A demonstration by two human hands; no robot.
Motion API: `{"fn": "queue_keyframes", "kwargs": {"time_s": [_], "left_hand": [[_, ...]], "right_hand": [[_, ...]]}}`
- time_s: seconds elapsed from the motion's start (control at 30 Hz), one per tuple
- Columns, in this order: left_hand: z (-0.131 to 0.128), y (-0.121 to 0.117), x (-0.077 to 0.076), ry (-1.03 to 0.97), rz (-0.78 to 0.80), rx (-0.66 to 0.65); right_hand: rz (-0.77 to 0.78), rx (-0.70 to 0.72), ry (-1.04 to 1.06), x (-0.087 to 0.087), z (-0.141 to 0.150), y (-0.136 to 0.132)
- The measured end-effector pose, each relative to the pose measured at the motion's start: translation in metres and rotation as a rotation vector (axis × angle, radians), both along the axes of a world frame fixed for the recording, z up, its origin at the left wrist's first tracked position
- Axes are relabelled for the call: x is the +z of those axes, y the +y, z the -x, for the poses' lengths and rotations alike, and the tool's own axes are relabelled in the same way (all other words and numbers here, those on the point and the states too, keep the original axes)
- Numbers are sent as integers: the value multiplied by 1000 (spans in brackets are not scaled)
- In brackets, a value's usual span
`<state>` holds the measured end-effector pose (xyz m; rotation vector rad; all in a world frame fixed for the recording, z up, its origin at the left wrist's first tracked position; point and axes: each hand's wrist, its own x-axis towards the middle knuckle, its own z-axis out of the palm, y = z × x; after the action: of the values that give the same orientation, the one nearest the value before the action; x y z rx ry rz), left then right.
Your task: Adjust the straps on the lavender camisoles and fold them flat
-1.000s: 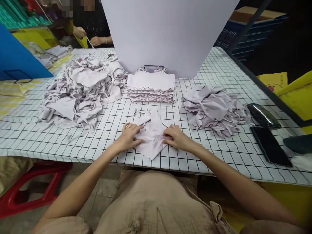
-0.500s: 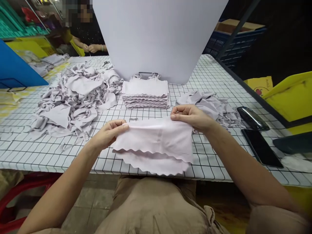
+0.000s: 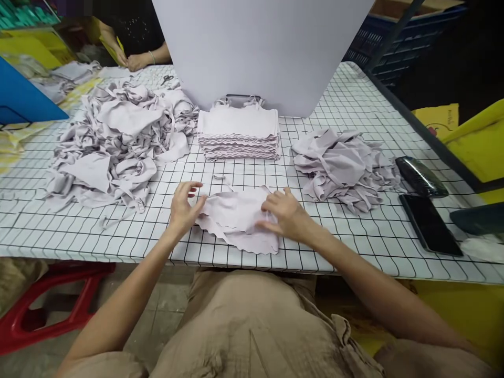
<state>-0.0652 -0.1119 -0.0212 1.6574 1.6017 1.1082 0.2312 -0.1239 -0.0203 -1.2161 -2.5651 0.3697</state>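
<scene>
A pale lilac strappy top (image 3: 236, 210) with wavy cut edges lies folded on the checked table, near its front edge. At its left end is my left hand (image 3: 185, 207), open, fingers and thumb spread apart, with the thumb tip by the fabric's upper corner. Over the right end I have my right hand (image 3: 285, 212), open and slightly blurred, its thumb stretched across the cloth. Thin straps stick out beyond the top's far edge. Behind it stands a neat stack of folded tops (image 3: 238, 131) of the same colour.
A large loose heap of lilac garments (image 3: 122, 136) lies left; a smaller heap (image 3: 342, 168) lies right. Beyond that are a shiny black case (image 3: 421, 177) and a phone (image 3: 429, 224). A pale upright board (image 3: 260, 52) rises behind the stack. Across the table is another person's hand (image 3: 138, 62).
The top lay flat, was held up stretched between both hands half a second ago, and now rests folded on the table. Both hands have loosened from it and come lower.
</scene>
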Motion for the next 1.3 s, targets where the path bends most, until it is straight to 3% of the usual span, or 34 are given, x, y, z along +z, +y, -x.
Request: {"fn": "queue_keyframes", "kwargs": {"time_s": [0.07, 0.13, 0.23, 0.3, 0.37, 0.43, 0.57, 0.63, 0.73, 0.83, 0.9, 0.97, 1.03, 1.1, 1.2, 1.3], "left_hand": [[-17, -15, 0, 148, -186, -226], [-39, -33, -7, 214, -232, -494], [-70, -59, -28, 342, -277, -663], [-84, -69, -40, 403, -301, -610], [-88, -72, -44, 353, -284, -574], [-85, -71, -40, 232, -202, -595], [-74, -75, -29, 263, -108, -653], [-74, -83, -32, 333, -118, -640], [-81, -94, -48, 370, -155, -560], [-95, -100, -64, 391, -249, -466], [-103, -101, -66, 363, -289, -446], [-106, -99, -54, 226, -263, -482], [-102, -90, -26, -26, -145, -526], [-93, -73, 14, -186, 18, -502], [-76, -36, 82, -232, 224, -640], [-59, -3, 136, -146, 223, -723]], "right_hand": [[-32, 32, -106, -7, 6, -25], [-12, 3, -97, -13, 9, -40], [129, -132, 142, -14, 7, -41], [247, -217, 318, -7, 3, -34], [261, -254, 415, 3, 1, -25], [235, -174, 455, 13, -1, -19], [341, 168, 201, 16, -3, -18], [338, 220, 38, 9, -6, -21], [298, 188, 63, -4, -12, -26], [305, 80, 286, -10, -15, -27], [423, -27, 484, -4, -16, -25], [598, -114, 644, 8, -17, -20], [715, -134, 694, 26, -17, -13], [741, -36, 710, 46, -14, -6], [869, 265, 720, 76, 1, 8], [878, 324, 732, 105, 16, 23]]}}
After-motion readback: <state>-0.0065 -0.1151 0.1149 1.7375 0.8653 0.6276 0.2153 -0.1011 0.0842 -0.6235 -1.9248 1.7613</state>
